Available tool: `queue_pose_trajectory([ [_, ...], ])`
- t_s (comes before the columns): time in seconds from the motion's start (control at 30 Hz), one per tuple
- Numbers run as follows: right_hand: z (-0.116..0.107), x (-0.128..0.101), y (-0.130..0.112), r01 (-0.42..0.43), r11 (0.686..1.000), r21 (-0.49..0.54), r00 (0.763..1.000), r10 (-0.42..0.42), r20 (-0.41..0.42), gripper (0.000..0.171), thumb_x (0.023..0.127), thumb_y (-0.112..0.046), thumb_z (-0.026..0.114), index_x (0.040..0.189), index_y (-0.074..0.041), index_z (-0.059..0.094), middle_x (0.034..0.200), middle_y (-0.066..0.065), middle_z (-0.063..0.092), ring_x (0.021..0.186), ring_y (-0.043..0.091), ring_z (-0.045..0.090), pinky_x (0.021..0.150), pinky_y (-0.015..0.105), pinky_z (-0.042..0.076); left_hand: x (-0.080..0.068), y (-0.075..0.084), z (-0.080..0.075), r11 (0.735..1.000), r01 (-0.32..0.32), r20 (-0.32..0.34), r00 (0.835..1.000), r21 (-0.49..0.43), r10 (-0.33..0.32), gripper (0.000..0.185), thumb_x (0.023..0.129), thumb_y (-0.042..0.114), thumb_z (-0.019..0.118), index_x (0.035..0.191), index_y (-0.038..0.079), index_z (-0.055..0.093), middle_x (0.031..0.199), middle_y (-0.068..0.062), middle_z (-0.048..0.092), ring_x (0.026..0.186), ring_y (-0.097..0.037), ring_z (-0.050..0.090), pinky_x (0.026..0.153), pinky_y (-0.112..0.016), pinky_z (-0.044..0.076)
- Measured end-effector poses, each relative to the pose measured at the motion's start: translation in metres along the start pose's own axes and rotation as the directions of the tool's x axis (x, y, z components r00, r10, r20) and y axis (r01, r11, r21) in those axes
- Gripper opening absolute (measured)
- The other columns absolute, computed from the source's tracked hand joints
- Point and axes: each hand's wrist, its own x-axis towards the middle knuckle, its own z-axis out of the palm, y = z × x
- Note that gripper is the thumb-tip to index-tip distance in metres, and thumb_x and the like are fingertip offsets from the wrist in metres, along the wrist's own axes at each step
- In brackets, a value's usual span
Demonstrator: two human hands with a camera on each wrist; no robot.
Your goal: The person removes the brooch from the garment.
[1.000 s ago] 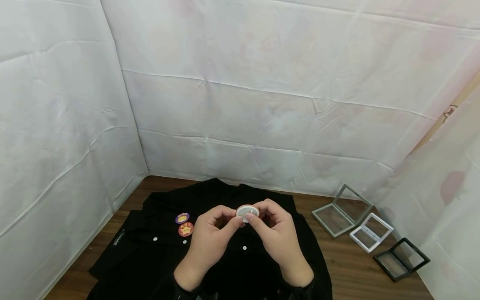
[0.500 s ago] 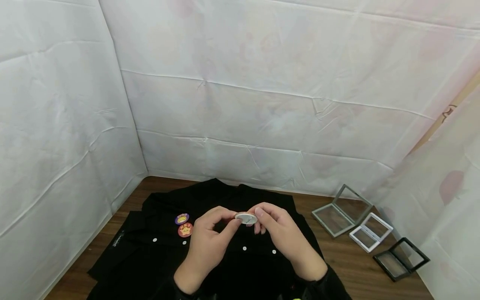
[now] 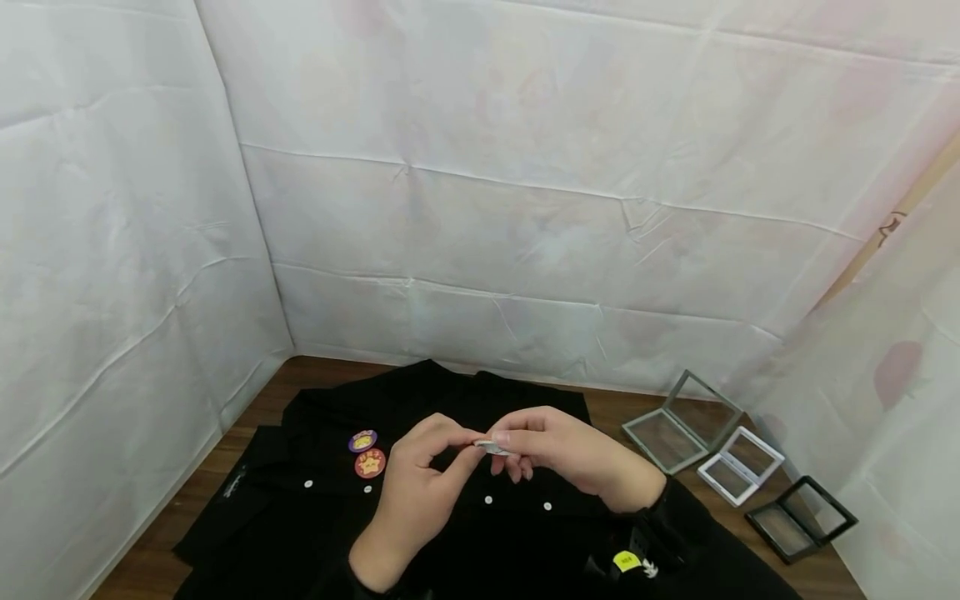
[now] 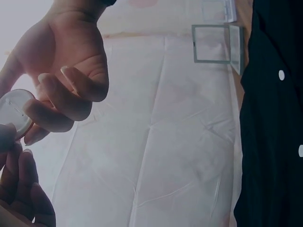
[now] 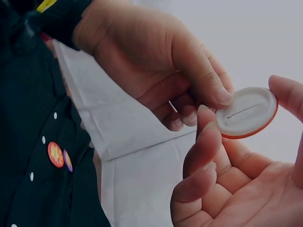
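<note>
A round pin badge (image 3: 492,448) is held between both hands over the black shirt (image 3: 450,542). In the right wrist view its white back shows, with a thin metal pin (image 5: 244,111) across it and an orange-red rim. My left hand (image 3: 420,492) pinches the badge's edge between thumb and fingers. From the other side, my right hand (image 3: 566,454) pinches it, with the thumb on the rim of the back. Two more badges, one purple (image 3: 363,441) and one red with a star (image 3: 370,463), sit on the shirt. The held badge's front is hidden.
Three folding frames stand open at the right: a grey-green one (image 3: 666,442), a white one (image 3: 723,479) and a black one (image 3: 783,529). White sheeting (image 3: 450,233) walls the wooden table (image 3: 247,400) at the back and sides. A yellow tag (image 3: 626,561) shows near the right sleeve.
The badge has tipped from showing its white back to nearly edge-on in the head view. My right wrist and forearm have swung outward to the right; my left hand has barely moved.
</note>
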Motion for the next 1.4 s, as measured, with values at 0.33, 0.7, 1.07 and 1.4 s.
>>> queue_pose_trajectory([
  [0.33,0.001,0.005,-0.002,-0.015,0.996,-0.088,0.999,0.019,0.045,0.032,0.106,-0.025,0.057,0.117,0.004,0.070,0.089,0.014,0.067,0.073,0.014,0.059,0.066,0.022,0.047,-0.005,-0.003,-0.002,0.999,0.013,0.005,1.000,0.033,-0.013,0.016,0.093,0.005,0.078,0.100,0.019,0.079,0.088,0.006,0.066,0.080,-0.012,0.061,0.069,-0.026,0.052],
  [0.7,0.002,0.003,-0.001,-0.022,0.994,-0.104,1.000,0.023,0.010,0.032,0.107,-0.025,0.056,0.115,0.003,0.069,0.089,0.009,0.068,0.071,0.014,0.059,0.066,0.023,0.047,-0.002,0.001,-0.004,0.998,0.028,0.039,0.999,0.050,-0.030,0.015,0.095,0.008,0.076,0.103,0.021,0.076,0.091,0.008,0.065,0.083,-0.011,0.061,0.072,-0.027,0.052],
  [1.07,0.006,0.002,0.004,-0.006,0.995,-0.098,0.999,0.001,-0.055,0.034,0.108,-0.025,0.055,0.117,0.006,0.067,0.089,0.010,0.066,0.072,0.016,0.060,0.066,0.023,0.048,-0.009,-0.009,-0.016,0.932,0.315,0.265,0.897,0.181,-0.355,0.011,0.099,0.025,0.072,0.110,0.028,0.069,0.102,0.015,0.063,0.094,-0.008,0.061,0.082,-0.032,0.054],
  [1.4,0.020,0.005,0.013,-0.091,0.961,-0.260,0.972,0.028,-0.235,0.026,0.103,-0.030,0.066,0.116,-0.008,0.072,0.096,0.005,0.069,0.081,0.019,0.063,0.073,0.030,0.055,-0.039,-0.047,-0.019,0.826,0.135,0.508,0.731,0.547,-0.456,0.039,0.097,0.039,0.073,0.127,0.016,0.069,0.124,0.004,0.065,0.113,-0.017,0.064,0.093,-0.046,0.055],
])
